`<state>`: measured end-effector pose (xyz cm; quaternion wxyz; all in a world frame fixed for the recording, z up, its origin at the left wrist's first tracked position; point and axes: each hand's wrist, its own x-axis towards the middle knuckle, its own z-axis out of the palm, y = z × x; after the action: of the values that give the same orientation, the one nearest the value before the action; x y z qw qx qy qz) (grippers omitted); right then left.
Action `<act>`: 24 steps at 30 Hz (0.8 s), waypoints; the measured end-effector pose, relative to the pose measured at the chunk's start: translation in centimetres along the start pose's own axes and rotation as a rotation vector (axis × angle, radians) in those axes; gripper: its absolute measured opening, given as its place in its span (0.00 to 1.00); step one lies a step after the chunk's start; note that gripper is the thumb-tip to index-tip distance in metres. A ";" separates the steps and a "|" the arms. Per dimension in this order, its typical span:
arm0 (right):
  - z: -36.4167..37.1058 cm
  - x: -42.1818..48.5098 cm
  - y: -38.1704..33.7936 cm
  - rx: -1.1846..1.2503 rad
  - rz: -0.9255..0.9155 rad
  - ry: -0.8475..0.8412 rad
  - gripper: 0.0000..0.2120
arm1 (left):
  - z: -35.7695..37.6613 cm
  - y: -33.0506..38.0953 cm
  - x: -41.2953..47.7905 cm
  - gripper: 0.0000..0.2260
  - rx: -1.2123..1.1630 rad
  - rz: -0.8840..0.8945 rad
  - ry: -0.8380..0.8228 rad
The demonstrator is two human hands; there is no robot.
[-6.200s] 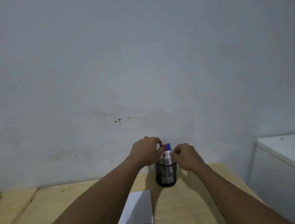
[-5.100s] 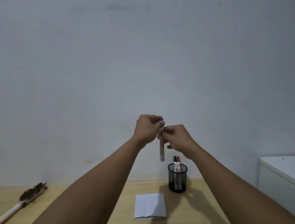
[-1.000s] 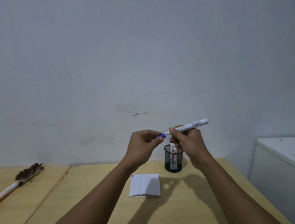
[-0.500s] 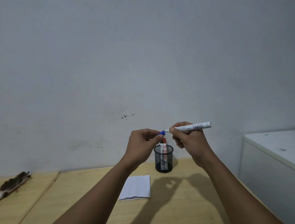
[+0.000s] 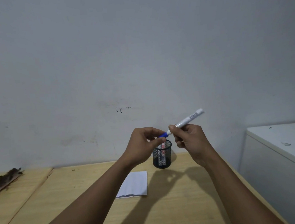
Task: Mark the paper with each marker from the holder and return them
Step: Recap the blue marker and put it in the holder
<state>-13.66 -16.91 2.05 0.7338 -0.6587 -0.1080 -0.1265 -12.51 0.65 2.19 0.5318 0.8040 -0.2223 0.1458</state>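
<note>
My right hand (image 5: pixel 189 136) holds a white marker (image 5: pixel 188 120) by its barrel, tilted with its rear end up to the right. My left hand (image 5: pixel 143 144) pinches the marker's blue cap (image 5: pixel 162 135) at the front end; whether the cap sits on the tip or is apart from it I cannot tell. Both hands hover above a black mesh holder (image 5: pixel 162 155) standing on the wooden table (image 5: pixel 168 207), with two markers (image 5: pixel 161 152) upright in it. A folded white paper (image 5: pixel 134 184) lies flat in front of the holder, to its left.
A grey wall rises straight behind the table. A white cabinet (image 5: pixel 279 154) stands close at the right, past the table's edge. A brush with dark bristles (image 5: pixel 3 178) lies at the far left. A seam runs through the tabletop on the left.
The marker's rear end has tilted upward in my right hand. My left hand stays pinched on the blue cap. The camera has shifted a little, and the holder sits slightly lower and more to the right.
</note>
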 end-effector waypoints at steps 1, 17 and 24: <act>0.2 0.2 0.2 0.015 0.024 0.020 0.11 | 0.3 -0.2 0.1 0.06 0.052 0.038 0.010; 0.9 3.3 4.8 0.129 0.039 0.122 0.11 | 3.4 -4.2 2.5 0.05 -0.356 -0.147 0.137; 0.9 4.8 6.7 -0.021 0.166 0.151 0.19 | 3.3 -5.1 4.4 0.04 0.133 0.093 0.170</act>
<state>-6.98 -15.59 -2.57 0.7408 -0.6616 0.0041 -0.1159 -6.14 -1.58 -1.13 0.4867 0.8112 -0.2035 0.2523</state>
